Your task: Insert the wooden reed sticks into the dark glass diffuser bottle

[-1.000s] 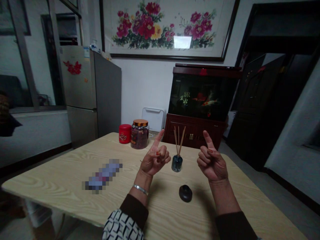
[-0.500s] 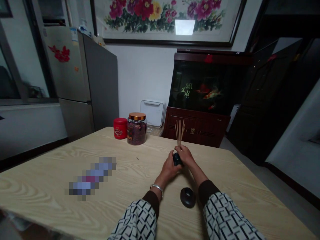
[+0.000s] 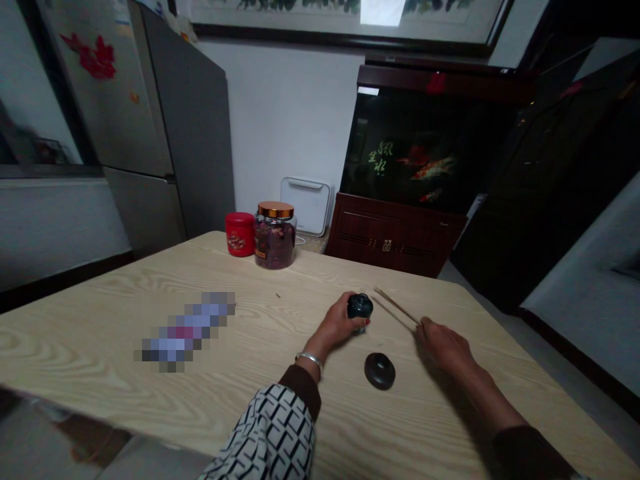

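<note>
My left hand (image 3: 336, 328) is closed around a small dark glass bottle (image 3: 361, 305) with a narrow neck, its top facing up. In my right hand (image 3: 447, 347) is a bundle of thin diffuser reeds (image 3: 400, 307), pinched at one end. The reeds slant up and left, apart from the bottle, with their far tips to the right of its neck. On the table in front of the bottle lies a round dark cap (image 3: 380, 371) with a hole in its middle.
A red canister (image 3: 240, 235) and a glass jar with a copper lid (image 3: 275, 237) stand at the table's back edge. To the left lies a blurred-out item (image 3: 187, 332). Behind the wooden table (image 3: 240, 413) are a fridge (image 3: 195, 127) and a fish tank (image 3: 405, 147).
The reeds have come away from the bottle and moved right with my right hand, tipping over from upright. My left hand still holds the bottle. The view has tilted down.
</note>
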Motion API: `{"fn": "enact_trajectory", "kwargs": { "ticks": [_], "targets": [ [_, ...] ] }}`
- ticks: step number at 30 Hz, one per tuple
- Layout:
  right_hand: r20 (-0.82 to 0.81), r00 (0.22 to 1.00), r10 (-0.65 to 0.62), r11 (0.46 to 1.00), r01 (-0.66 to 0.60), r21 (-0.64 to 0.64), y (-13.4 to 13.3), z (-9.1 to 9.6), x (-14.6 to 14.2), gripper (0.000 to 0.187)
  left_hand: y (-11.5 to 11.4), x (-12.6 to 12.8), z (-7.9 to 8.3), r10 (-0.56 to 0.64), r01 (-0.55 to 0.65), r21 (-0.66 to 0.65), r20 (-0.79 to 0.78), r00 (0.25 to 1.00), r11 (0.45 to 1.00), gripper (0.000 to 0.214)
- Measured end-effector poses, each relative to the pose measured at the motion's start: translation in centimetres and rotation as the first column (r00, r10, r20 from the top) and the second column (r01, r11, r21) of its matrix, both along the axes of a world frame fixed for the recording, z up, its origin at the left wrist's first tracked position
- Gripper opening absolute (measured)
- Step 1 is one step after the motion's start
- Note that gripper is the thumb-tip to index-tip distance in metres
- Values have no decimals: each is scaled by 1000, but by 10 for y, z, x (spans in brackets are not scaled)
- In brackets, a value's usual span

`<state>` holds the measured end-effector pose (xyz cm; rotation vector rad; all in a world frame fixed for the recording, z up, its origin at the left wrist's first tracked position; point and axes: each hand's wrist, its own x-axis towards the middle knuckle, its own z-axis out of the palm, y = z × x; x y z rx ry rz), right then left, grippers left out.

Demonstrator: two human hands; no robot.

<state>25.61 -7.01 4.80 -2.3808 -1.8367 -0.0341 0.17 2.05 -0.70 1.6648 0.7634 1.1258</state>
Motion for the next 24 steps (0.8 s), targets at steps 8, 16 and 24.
{"fn": "enact_trajectory", "kwargs": {
  "ticks": [8, 16, 24],
  "targets": [
    [99, 974, 204, 970, -214, 113, -48, -4, -51, 36, -32, -22, 5, -26, 26, -9, -2, 1000, 1000, 63],
    [-434, 779, 452, 876, -479, 51, -49, 25, -98, 42, -39, -26, 6, -70, 70, 8, 70, 995, 998, 66],
    [-778, 98, 620, 779, 42, 626, 15, 52, -133, 44, -33, -25, 0, -77, 76, 16, 76, 994, 997, 66]
  ]
}}
